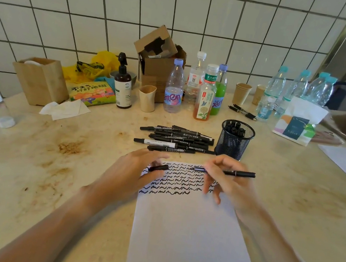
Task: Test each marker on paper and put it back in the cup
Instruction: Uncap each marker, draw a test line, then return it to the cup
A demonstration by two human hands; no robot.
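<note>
The right hand [230, 183] pinches a black marker [228, 172] level above the top of the paper [186, 232], its uncapped tip pointing left toward the left hand [134, 174], whose fingers curl around the black cap [159, 168]. Wavy black test lines [173, 182] are partly hidden under both hands. The mesh cup [234, 140], holding a few markers, stands just beyond, beside a pile of markers [177, 139]. The stained pale counter [52, 158] meets a white tiled wall [74, 6].

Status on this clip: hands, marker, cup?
Right hand holds uncapped marker over paper. Left hand holds cap. Cup unobstructed.
</note>
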